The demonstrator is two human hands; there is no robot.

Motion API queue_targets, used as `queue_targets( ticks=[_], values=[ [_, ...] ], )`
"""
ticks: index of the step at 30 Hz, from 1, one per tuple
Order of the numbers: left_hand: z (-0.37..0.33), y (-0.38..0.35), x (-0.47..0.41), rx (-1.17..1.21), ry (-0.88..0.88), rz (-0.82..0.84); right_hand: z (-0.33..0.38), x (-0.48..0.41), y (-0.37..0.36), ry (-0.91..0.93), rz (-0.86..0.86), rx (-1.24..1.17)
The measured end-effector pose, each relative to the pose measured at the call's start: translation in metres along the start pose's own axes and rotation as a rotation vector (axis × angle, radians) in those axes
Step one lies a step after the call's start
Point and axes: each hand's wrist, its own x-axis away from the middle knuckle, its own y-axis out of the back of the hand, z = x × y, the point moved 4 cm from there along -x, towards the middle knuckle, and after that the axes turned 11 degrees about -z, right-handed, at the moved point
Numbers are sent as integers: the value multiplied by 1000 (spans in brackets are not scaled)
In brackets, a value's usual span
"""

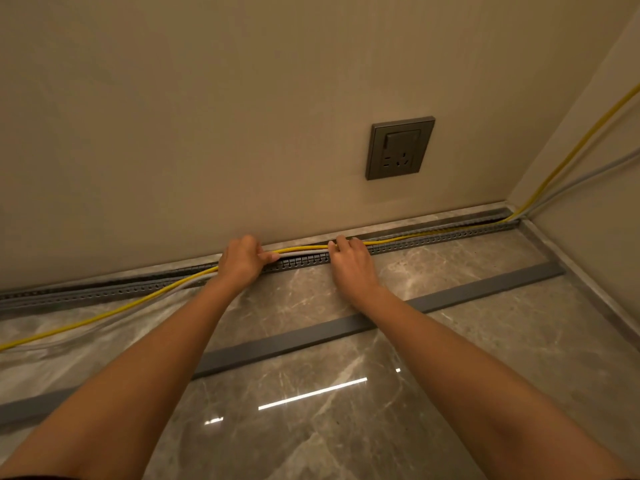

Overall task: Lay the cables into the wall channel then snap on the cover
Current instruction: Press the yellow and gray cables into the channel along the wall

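Both hands, left (242, 259) and right (349, 263), grip cables (301, 250) over channel (433, 239): right stretch laid, left stretch loose, cover (450, 294) unfitted

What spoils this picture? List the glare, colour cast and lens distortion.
Head view: warm dim yellowish cast overall; bright streaks of glare on the polished floor; wide-angle bending curves the channel and the cover strip; the hands and the yellow cable stay fairly sharp.
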Motion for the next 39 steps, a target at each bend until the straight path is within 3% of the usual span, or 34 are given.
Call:
queue_targets(
  ticks=[8,13,17,20,26,29,34,39],
  values=[
    [-2,-2,3,-108,-112,-48,-4,11,-19,65,2,-70],
    [-5,-8,4,14,-174,-65,-7,5,-10,106,67,-91],
    [-3,-10,7,104,-179,-102,-13,3,-11,27,78,-189],
    [-3,-11,6,132,-130,-97,-12,7,-10,65,82,-175],
    [-5,-12,-7,82,133,-83,-10,4,-11,47,110,-190],
    [-7,-15,-4,61,152,-116,-11,7,-11,40,124,-220],
    [-14,-16,-2,4,17,-127,-1,6,-6,102,165,-263],
    [-18,-18,0,-71,-316,-53,10,6,-6,105,172,-296]
  ],
)
